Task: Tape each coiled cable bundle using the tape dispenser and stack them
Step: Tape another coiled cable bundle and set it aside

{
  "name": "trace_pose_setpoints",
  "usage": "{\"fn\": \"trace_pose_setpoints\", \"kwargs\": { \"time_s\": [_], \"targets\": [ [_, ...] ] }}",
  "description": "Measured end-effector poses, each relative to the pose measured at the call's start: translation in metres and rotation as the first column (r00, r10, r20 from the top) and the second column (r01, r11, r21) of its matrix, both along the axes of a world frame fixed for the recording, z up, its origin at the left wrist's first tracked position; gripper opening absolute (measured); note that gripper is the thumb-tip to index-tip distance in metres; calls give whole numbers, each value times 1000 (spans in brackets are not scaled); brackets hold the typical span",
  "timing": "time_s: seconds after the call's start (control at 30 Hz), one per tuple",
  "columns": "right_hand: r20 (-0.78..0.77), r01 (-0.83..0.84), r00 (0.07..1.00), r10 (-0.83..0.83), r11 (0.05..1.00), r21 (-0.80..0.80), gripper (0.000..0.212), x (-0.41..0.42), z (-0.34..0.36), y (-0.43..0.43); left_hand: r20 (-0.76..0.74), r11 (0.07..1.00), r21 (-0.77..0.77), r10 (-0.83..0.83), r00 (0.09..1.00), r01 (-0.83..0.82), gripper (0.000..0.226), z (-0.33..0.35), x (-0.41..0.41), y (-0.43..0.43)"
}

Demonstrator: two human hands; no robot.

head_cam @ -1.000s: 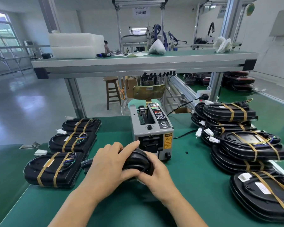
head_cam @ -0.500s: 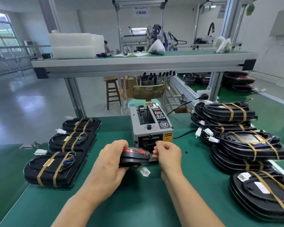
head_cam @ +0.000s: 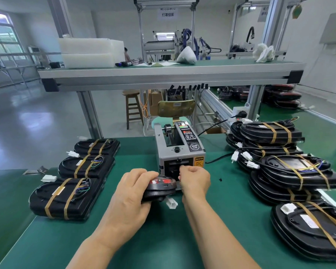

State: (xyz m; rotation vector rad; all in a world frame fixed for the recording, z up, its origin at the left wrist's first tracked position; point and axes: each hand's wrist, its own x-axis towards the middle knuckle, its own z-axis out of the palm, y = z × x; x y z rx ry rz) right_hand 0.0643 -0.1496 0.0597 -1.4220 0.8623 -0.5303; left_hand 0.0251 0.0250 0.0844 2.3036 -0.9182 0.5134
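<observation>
A second ago both hands were wrapped round the black cable bundle [head_cam: 160, 188] in front of the tape dispenser [head_cam: 179, 152]. Now the right hand [head_cam: 195, 180] is off it and up at the dispenser's front outlet, fingers curled and fingertips [head_cam: 182, 168] gathered right at the slot. Whether a strip of tape is actually in that pinch is too small to tell. The left hand [head_cam: 132, 193] grips the bundle alone, fingers curled over its top and near edge, holding it low above the green surface [head_cam: 163, 239], just in front of the dispenser, with its red-marked face up. The bundle's white connector [head_cam: 171, 202] hangs loose beneath it, between the two forearms. No gold band shows on this bundle, so the shift reads as the start of the taping step: the coil is gathered and steadied, and the free hand goes for tape. Three taped bundles [head_cam: 66, 197] lie in a row to the left, well apart from the hands, and a larger banded stack [head_cam: 279, 152] stands to the right, so this piece probably joins one of them once wrapped.
</observation>
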Motion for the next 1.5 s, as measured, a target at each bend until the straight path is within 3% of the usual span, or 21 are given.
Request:
{"fn": "trace_pose_setpoints", "kwargs": {
  "time_s": [0.17, 0.3, 0.4, 0.53, 0.7, 0.9, 1.23, 1.5],
  "targets": [
    [46, 4, 999, -3, 999, -31, 12, -10, 2, 5, 53, 999, 34, -8, 999, 7, 70, 0, -3, -2],
    [280, -172, 955, 93, 947, 270, 20, -26, 8, -1, 88, 999, 2, -47, 995, 47, 83, -1, -2, 3],
    [365, -290, 918, 158, 894, 341, 22, -43, 17, 1, 93, 997, -68, -37, 995, 44, 82, -4, 0, 2],
    [438, -366, 875, 207, 875, 318, 36, -61, 29, 6, 143, 991, -128, -18, 990, 37, 79, -8, 4, 1],
    [487, -446, 838, 248, 825, 346, 13, -69, 34, 23, 166, 985, -168, -10, 986, 38, 68, -8, 4, 2],
    [531, -458, 805, 263, 845, 276, 32, -75, 38, 44, 185, 978, -204, 1, 983, 38, 62, -8, 1, 1],
    [512, -411, 822, 249, 882, 231, 16, -74, 32, 51, 167, 982, -188, 9, 986, 23, 82, -10, 2, 1],
    [495, -395, 830, 258, 898, 195, 11, -72, 28, 53, 178, 988, -157, 25, 984, 3, 80, -10, 1, 1]
  ]
}}
